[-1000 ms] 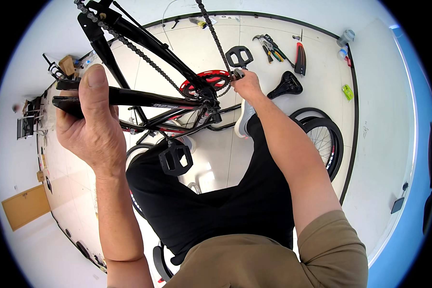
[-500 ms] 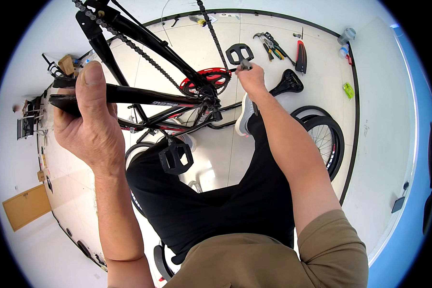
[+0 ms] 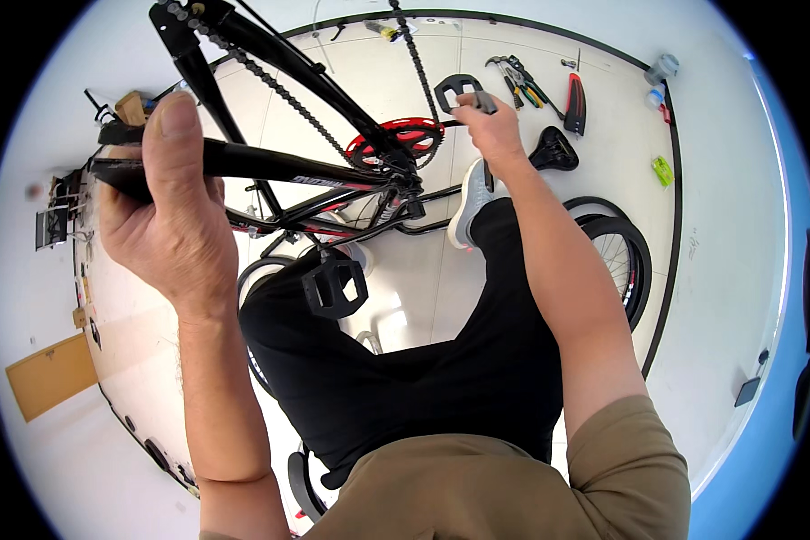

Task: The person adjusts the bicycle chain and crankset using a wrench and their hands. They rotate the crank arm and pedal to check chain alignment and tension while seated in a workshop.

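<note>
My left hand (image 3: 169, 216) is closed round the forked black ends of a bicycle frame (image 3: 279, 162), thumb on top. My right hand (image 3: 495, 135) grips a short grey tool (image 3: 485, 103), mostly hidden by the fingers; its kind I cannot make out. This hand is beside the far black pedal (image 3: 459, 88), close to its crank end; whether the tool touches the pedal is unclear. At the bottom bracket sits a red-and-black chainring (image 3: 394, 135). A loose chain (image 3: 283, 112) runs up out of view. The near pedal (image 3: 335, 286) hangs above my left thigh.
On the pale floor lie a hammer (image 3: 502, 67), pliers (image 3: 529, 83), a red-and-black fender-like piece (image 3: 575, 101) and a black saddle (image 3: 553, 148). Wheels (image 3: 634, 261) lie right of my leg. A green packet (image 3: 662, 171) is near the right wall.
My right hand has moved slightly up and right, and the grey tool now points more to the right. The frame appears a little shifted right; my left hand keeps its grip.
</note>
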Motion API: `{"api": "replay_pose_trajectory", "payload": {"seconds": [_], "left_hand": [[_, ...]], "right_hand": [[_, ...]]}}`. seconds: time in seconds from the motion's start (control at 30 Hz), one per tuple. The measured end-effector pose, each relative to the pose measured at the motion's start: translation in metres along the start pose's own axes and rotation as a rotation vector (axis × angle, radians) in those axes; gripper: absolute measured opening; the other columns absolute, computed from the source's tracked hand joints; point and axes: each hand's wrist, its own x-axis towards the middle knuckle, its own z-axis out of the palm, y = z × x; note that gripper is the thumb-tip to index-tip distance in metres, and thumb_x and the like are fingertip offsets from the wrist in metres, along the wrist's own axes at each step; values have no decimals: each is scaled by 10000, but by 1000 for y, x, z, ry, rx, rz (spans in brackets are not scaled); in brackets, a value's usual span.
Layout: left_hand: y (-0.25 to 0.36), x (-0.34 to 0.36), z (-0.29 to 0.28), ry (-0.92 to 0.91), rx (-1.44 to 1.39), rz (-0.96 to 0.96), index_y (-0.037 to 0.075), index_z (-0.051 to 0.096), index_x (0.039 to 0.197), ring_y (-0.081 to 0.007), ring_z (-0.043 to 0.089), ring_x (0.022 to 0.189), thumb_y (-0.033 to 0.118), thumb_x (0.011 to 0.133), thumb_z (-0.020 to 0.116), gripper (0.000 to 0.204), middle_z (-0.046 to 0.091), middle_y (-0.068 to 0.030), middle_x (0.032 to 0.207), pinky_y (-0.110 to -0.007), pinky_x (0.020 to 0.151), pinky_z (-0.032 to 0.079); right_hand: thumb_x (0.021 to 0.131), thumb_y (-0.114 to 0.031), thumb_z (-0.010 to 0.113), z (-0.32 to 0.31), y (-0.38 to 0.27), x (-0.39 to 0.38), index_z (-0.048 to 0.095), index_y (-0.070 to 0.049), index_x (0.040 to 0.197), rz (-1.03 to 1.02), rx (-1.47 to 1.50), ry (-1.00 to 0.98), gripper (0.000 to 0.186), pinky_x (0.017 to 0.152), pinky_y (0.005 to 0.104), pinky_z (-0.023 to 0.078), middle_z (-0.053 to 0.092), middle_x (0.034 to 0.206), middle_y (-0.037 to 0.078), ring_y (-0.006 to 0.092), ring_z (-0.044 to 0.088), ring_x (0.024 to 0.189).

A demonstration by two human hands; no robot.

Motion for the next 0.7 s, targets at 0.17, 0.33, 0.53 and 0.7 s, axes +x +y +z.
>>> {"api": "replay_pose_trajectory", "payload": {"seconds": [0.17,0.33,0.53,0.7], "left_hand": [[-10,5,-2,-26,48,114,92,640,802,1,437,456,279,934,769,262,544,50,620,-175,391,314],[-13,7,-2,-20,65,125,107,613,808,-7,459,486,226,908,804,246,558,46,639,-181,409,334],[-18,7,-4,-5,100,88,61,670,795,-18,505,652,211,875,843,243,620,49,712,-179,605,406],[-11,3,0,-64,79,57,28,689,774,-24,485,637,262,873,842,297,606,59,692,-190,592,400]], "right_hand": [[917,-206,615,2,-13,-8,688,-14,927,153,282,110,205,516,253,433,666,753,69,105,560,556],[931,-360,545,-7,-2,-16,682,42,878,35,-272,228,428,729,411,499,725,818,156,220,686,816],[970,-322,546,2,-7,-57,631,5,922,19,9,361,341,628,394,502,640,756,113,203,605,637],[1031,-245,520,-38,-2,-80,554,-23,1078,175,775,325,229,560,338,507,625,890,122,168,560,588]]}}
